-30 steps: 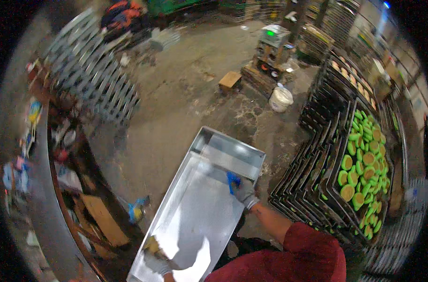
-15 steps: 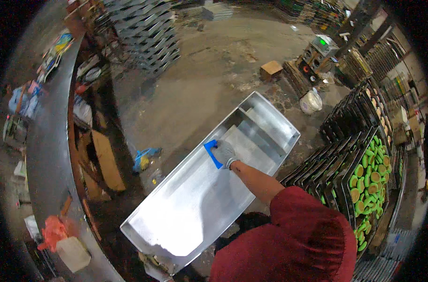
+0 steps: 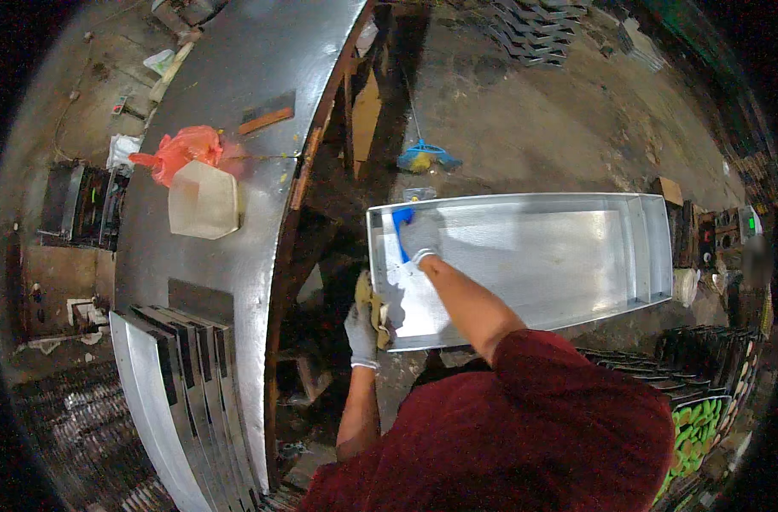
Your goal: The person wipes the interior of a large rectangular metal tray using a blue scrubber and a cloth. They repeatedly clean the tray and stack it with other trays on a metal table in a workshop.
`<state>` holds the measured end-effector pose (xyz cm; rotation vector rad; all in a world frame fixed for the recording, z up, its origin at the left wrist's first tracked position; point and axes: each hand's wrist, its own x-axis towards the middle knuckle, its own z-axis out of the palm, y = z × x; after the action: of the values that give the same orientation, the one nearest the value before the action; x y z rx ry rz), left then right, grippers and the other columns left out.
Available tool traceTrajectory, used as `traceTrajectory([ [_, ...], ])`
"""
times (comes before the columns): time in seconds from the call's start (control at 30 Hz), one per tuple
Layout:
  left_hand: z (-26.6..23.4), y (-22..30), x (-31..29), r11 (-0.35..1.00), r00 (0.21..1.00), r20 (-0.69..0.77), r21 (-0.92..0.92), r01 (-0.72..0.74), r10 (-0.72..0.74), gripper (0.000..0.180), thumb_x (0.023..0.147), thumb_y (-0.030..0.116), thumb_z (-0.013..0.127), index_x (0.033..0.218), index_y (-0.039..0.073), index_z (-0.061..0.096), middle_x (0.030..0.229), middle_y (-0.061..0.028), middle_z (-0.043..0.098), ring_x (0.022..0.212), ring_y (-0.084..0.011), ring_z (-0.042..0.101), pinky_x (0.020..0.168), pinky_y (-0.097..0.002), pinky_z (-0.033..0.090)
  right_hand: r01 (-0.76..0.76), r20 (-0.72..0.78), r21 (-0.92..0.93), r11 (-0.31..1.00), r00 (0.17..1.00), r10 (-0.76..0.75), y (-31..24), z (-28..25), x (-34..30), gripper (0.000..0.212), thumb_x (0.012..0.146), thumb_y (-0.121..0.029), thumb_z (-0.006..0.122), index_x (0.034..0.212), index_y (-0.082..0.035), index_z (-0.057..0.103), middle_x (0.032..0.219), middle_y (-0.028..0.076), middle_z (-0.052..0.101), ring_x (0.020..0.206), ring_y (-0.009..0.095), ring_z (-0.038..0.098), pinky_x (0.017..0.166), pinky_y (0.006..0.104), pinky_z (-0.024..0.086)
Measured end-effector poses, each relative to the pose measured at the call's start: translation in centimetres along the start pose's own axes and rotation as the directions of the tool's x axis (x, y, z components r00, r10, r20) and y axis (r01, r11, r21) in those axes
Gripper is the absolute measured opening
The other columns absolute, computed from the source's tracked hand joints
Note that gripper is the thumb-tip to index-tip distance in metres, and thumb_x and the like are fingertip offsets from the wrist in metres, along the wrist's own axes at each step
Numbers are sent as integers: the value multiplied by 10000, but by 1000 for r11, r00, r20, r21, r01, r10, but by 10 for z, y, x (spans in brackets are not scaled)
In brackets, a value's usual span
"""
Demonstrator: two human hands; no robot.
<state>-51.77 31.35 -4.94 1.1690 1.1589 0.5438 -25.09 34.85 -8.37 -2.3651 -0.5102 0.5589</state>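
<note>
A long, shallow silver metal tray [image 3: 534, 256] stretches out in front of me, with a crosswise divider near its right end. In its left end, my right hand [image 3: 421, 235] in a pale grey glove is closed around a blue scraper-like tool [image 3: 402, 226], held close to the tray's floor and end wall. My left hand [image 3: 361, 331], gloved too, is at the tray's near left corner. Its fingers are closed on a yellowish crumpled piece [image 3: 370, 299] by the end wall; what this is I cannot make out.
A long metal-topped table [image 3: 235, 51] runs along the left, holding a red plastic bag [image 3: 188, 152], a whitish container [image 3: 203, 200] and several leaning metal trays [image 3: 180, 384]. A blue-and-yellow broom head [image 3: 427, 158] lies beyond the tray. Racks with green pieces [image 3: 700, 435] stand at lower right.
My view has turned to the left. My right hand has brought the blue tool from the tray's divider side to its left end. My left hand shows more fully.
</note>
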Motion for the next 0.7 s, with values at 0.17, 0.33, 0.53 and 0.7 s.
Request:
traceTrajectory([
  [0.17, -34, -12, -13, 996, 999, -51, -93, -12, 8, 400, 1071, 330, 513, 1189, -17, 672, 1068, -84, 711, 908, -160, 667, 817, -311, 546, 48, 145, 300, 953, 985, -96, -14, 33, -9, 388, 900, -344, 673, 1049, 8, 741, 979, 214, 745, 873, 354, 722, 807, 453, 569],
  [0.33, -50, 61, 20, 913, 972, -146, -341, -223, 183, 496, 1071, 433, 513, 1380, 47, 564, 1236, -81, 650, 1033, -202, 642, 893, -357, 552, -127, 379, 665, 736, 906, -186, -27, -4, -36, 266, 967, -267, 663, 1115, -60, 740, 969, 68, 730, 815, 172, 662, 733, 364, 560],
  [0.53, -26, 115, 92, 908, 913, 65, 101, -407, 402, 500, 1074, 298, 497, 1414, -63, 564, 1436, -165, 584, 1201, -247, 598, 1043, -395, 479, 480, 86, 471, 740, 810, -580, -97, 27, -128, 300, 883, -243, 620, 959, 42, 675, 947, 251, 721, 844, 384, 683, 803, 481, 510],
  [0.7, -13, 102, 89, 984, 973, 184, -134, -114, 138, 564, 1084, 395, 413, 1528, 50, 456, 1494, -138, 530, 1273, -256, 553, 1023, -393, 492, 258, 166, 646, 718, 871, -463, 33, -133, -83, 256, 869, -219, 651, 957, 19, 689, 835, 87, 704, 744, 194, 631, 720, 407, 529],
])
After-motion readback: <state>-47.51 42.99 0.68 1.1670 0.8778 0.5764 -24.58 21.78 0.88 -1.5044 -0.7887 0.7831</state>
